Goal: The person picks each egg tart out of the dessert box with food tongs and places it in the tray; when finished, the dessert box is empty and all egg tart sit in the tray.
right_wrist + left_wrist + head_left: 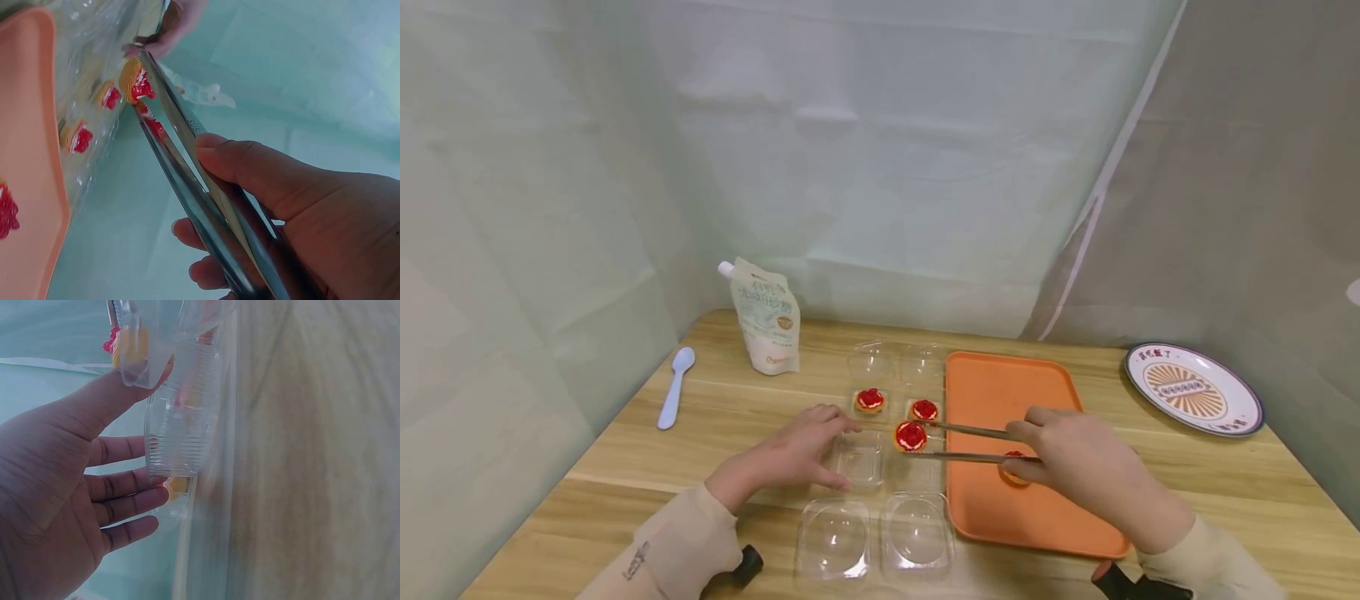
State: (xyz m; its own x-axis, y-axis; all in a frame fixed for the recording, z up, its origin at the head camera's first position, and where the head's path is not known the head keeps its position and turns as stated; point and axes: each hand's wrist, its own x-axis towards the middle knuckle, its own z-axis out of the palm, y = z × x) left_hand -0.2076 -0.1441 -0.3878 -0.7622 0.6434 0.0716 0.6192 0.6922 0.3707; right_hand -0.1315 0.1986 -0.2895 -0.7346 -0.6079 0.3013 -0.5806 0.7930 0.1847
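My right hand (1078, 467) holds a pair of metal tongs (197, 206). Their tips pinch a small tart (911, 437) with a red topping, raised over the clear plastic boxes. My left hand (793, 446) has its fingers extended and spread at the left side of a clear box (860, 458); in the left wrist view the fingertips are right at its ridged wall. Two similar tarts, one at left (870, 402) and one at right (925, 410), sit in the compartments farther back. Another tart (1017, 479) lies on the orange tray (992, 517), partly hidden by the tongs and right hand.
Clear lids (835, 542) lie folded out toward the table's front edge. A spouted pouch (765, 321) stands at the back left, with a pale blue spoon (676, 387) left of it. At the far right is a patterned plate (1195, 390). Curtains hang around the table.
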